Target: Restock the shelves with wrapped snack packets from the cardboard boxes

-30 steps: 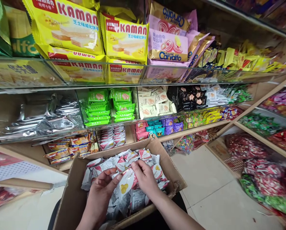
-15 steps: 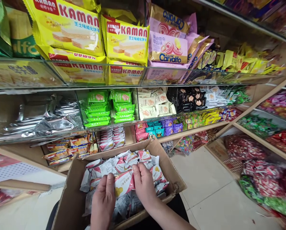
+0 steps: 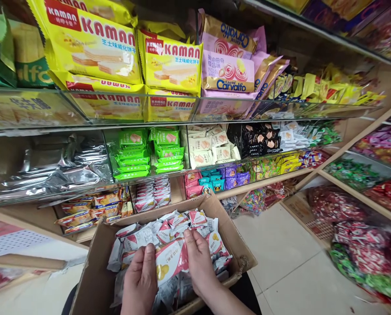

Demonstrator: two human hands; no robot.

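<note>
Between my two hands a small white and pink snack packet (image 3: 171, 260) is held by its ends, its printed face up. My left hand (image 3: 141, 274) pinches the left end, thumb on top. At the right end, my right hand (image 3: 199, 258) grips with its thumb on top. Both hands are just above an open cardboard box (image 3: 95, 258), which holds many similar white and pink packets (image 3: 143, 235).
Behind the box stand glass-fronted shelves with yellow wafer packs (image 3: 172, 61), green packets (image 3: 132, 153) and silver packets (image 3: 47, 164). Pink and white packets (image 3: 153, 192) fill a low compartment. Bagged sweets (image 3: 362, 245) lie on the tiled floor at right.
The shelves' lower rows and the hands sit slightly lower in the view. Both hands still hold the packet, which now shows a little more of its face.
</note>
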